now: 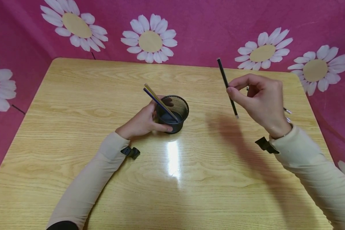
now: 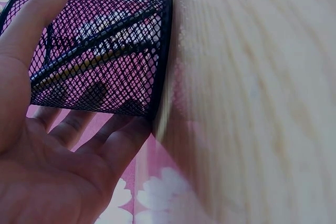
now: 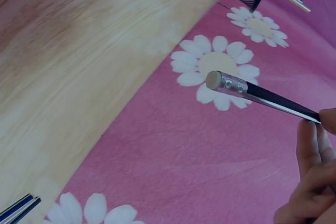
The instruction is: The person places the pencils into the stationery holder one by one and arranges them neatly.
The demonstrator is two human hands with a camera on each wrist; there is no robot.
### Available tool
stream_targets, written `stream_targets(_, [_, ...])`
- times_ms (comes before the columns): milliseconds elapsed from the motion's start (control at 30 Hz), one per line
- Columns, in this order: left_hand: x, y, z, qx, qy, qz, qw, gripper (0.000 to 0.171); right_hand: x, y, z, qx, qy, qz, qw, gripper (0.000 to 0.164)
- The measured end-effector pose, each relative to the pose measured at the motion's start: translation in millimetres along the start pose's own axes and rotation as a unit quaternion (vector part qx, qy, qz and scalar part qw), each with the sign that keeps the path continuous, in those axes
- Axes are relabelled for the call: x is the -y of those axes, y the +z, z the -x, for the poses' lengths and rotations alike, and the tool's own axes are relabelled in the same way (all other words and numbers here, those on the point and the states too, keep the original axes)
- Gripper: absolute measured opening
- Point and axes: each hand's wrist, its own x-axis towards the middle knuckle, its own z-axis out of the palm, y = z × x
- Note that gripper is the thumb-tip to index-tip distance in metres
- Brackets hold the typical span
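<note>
My left hand (image 1: pixel 141 123) grips a black wire-mesh pencil cup (image 1: pixel 176 128) standing on the table, with the thumb along the near side and the fingers round the far side. Inside the cup lean a blue pencil (image 1: pixel 150 93) and a yellow pencil (image 1: pixel 147 86), tilted to the left. In the left wrist view, both show through the mesh wall (image 2: pixel 105 3). To the right of the cup, my right hand (image 1: pixel 263 102) pinches a black pencil (image 1: pixel 223 72) above the table between thumb and fingertips. Its eraser end (image 3: pixel 214 80) points downward.
More pencils (image 1: pixel 287 111) lie on the table, mostly hidden behind the right hand and wrist; dark blue ends (image 3: pixel 20 208) show in the right wrist view. The wooden table (image 1: pixel 74 95) meets a pink flowered cloth (image 1: pixel 207 28) at its far edge.
</note>
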Motion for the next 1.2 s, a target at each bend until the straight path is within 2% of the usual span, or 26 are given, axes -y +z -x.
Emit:
stream_targets(267, [-0.3, -0.1, -0.5, 0.001, 0.001, 0.003, 1.0, 0.098, 11, 7, -3, -0.002, -0.011, -0.043, 0.999, 0.007])
stream_targets(567, [1.0, -0.4, -1.4, 0.002, 0.004, -0.001, 1.0, 0.097, 22, 18, -6, 0.007, -0.045, -0.082, 0.996, 0.003])
stream_targets(1200, [1.0, -1.5, -0.6, 0.002, 0.006, -0.004, 1.0, 0.098, 47, 52, -19, 0.037, -0.09, -0.166, 0.981, 0.007])
